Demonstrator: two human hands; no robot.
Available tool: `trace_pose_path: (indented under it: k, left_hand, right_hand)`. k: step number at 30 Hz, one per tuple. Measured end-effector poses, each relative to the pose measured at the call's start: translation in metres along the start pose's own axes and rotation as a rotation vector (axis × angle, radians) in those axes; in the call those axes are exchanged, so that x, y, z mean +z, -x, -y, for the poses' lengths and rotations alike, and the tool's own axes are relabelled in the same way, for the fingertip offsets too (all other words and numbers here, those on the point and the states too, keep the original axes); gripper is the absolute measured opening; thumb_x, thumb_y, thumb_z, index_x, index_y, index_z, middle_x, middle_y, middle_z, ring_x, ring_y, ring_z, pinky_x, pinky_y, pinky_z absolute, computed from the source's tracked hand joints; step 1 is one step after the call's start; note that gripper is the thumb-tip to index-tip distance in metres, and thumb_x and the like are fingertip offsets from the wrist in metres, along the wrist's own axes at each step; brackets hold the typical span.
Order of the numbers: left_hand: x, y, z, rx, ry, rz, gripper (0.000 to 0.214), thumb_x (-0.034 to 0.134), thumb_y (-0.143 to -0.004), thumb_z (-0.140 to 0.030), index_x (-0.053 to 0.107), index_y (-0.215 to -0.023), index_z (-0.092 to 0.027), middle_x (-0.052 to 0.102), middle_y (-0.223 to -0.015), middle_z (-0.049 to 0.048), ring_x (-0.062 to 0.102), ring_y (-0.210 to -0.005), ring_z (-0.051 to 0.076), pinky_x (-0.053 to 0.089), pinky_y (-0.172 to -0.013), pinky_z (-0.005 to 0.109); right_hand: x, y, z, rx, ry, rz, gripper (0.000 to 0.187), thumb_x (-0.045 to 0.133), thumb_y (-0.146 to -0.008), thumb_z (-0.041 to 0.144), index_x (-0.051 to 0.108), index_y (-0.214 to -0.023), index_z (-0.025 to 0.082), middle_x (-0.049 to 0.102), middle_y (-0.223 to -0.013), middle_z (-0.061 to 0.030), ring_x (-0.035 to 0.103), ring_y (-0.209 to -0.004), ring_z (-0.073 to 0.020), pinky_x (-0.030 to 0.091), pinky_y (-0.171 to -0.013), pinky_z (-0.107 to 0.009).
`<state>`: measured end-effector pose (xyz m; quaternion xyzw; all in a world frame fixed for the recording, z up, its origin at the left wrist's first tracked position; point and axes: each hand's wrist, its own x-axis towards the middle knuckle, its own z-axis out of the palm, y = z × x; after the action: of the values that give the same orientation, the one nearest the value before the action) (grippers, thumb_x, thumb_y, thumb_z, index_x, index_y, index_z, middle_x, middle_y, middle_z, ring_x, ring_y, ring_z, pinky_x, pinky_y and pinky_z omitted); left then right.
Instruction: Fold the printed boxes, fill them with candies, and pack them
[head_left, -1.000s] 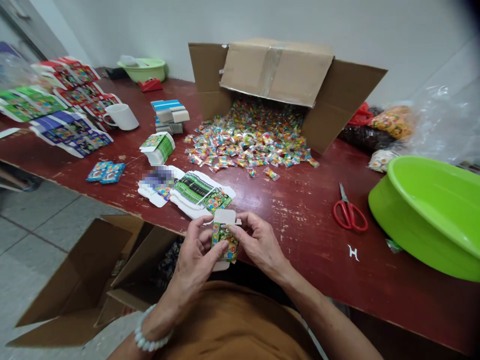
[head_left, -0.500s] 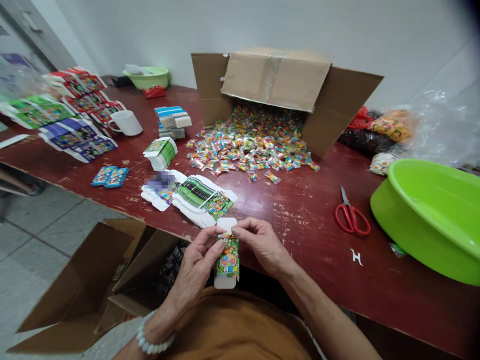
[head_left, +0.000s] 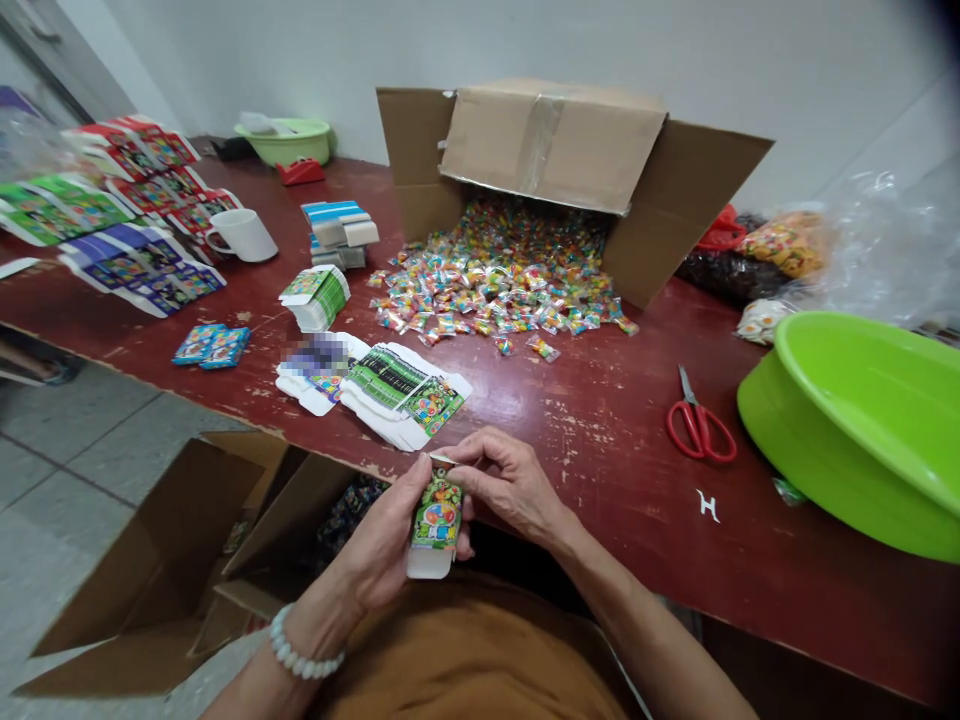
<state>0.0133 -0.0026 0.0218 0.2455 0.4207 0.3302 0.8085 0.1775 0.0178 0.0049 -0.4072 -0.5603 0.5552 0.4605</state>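
Observation:
Over the table's near edge I hold a small green printed carton (head_left: 436,520) in both hands. My left hand (head_left: 386,540) wraps it from the left, thumb along its side and fingertips showing on the far right side. My right hand (head_left: 502,485) pinches the top end, where the flap is mostly covered by fingers. The white flap at the carton's lower end sticks out toward me. Just beyond my hands lies a fanned stack of flat green cartons (head_left: 397,395), with a purple carton (head_left: 311,372) at its left.
Wrapped candies (head_left: 510,290) spill from a cardboard box (head_left: 555,145). Red-handled scissors (head_left: 701,425) and a green basin (head_left: 840,440) lie right. A white mug (head_left: 247,235), blue packets (head_left: 212,346) and stacked cartons (head_left: 150,265) stand left. An open cardboard box (head_left: 150,560) is below the edge.
My left hand has shifted from pinching the carton's top to wrapping round its body. The top flap, upright before, is now folded down under my right fingers.

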Motion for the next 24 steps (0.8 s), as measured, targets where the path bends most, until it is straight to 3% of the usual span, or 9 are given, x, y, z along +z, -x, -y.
trace_pose_path:
  k: [4, 10, 13, 17, 22, 24]
  left_hand:
    - [0.003, -0.005, 0.004, 0.031, -0.036, -0.061, 0.058, 0.046, -0.092, -0.068, 0.066, -0.084, -0.014, 0.068, -0.065, 0.0054, 0.061, -0.046, 0.015, 0.053, -0.048, 0.027]
    - [0.000, -0.011, 0.008, 0.202, -0.183, -0.060, 0.072, 0.044, -0.084, -0.080, 0.067, -0.073, -0.013, 0.066, -0.060, 0.0057, 0.058, -0.042, 0.013, 0.048, -0.046, 0.024]
    - [-0.006, -0.014, 0.008, 0.265, -0.277, -0.062, 0.073, 0.043, -0.086, -0.079, 0.070, -0.078, -0.012, 0.064, -0.054, 0.0052, 0.057, -0.042, 0.013, 0.046, -0.045, 0.023]
    - [-0.013, -0.017, 0.008, 0.296, -0.313, -0.051, 0.072, 0.046, -0.085, -0.078, 0.070, -0.100, -0.012, 0.066, -0.058, 0.0040, 0.056, -0.041, 0.013, 0.043, -0.043, 0.022]
    - [-0.017, -0.016, 0.006, 0.271, -0.357, -0.023, 0.073, 0.045, -0.085, -0.079, 0.073, -0.082, -0.011, 0.065, -0.057, 0.0067, 0.057, -0.042, 0.013, 0.045, -0.044, 0.023]
    - [-0.016, -0.014, 0.006, 0.256, -0.344, -0.032, 0.072, 0.046, -0.086, -0.077, 0.075, -0.090, -0.011, 0.065, -0.055, 0.0058, 0.057, -0.041, 0.013, 0.044, -0.044, 0.022]
  right_hand:
    - [0.001, -0.003, 0.013, 0.198, -0.137, 0.068, 0.026, 0.074, -0.083, 0.042, 0.066, -0.087, 0.018, 0.072, -0.083, -0.0025, 0.064, -0.050, -0.0110, 0.050, -0.048, -0.023]
    - [0.003, -0.012, 0.023, 0.329, -0.288, 0.100, 0.029, 0.077, -0.078, 0.041, 0.063, -0.085, 0.018, 0.067, -0.066, 0.0010, 0.062, -0.042, -0.0132, 0.046, -0.038, -0.022]
    - [0.006, -0.014, 0.020, 0.280, -0.302, 0.086, 0.029, 0.077, -0.077, 0.042, 0.063, -0.081, 0.018, 0.071, -0.075, -0.0017, 0.062, -0.044, -0.0133, 0.049, -0.038, -0.024]
    - [0.006, -0.014, 0.015, 0.126, -0.205, 0.074, 0.024, 0.077, -0.077, 0.036, 0.064, -0.074, 0.017, 0.073, -0.095, -0.0059, 0.067, -0.059, -0.0127, 0.053, -0.045, -0.022]
    - [0.004, -0.017, 0.018, 0.185, -0.272, 0.110, 0.031, 0.080, -0.075, 0.043, 0.062, -0.073, 0.018, 0.069, -0.075, -0.0014, 0.062, -0.049, -0.0130, 0.052, -0.043, -0.025]
    - [0.004, -0.017, 0.019, 0.199, -0.290, 0.145, 0.034, 0.080, -0.075, 0.046, 0.061, -0.075, 0.018, 0.068, -0.077, -0.0009, 0.061, -0.047, -0.0124, 0.052, -0.043, -0.025]
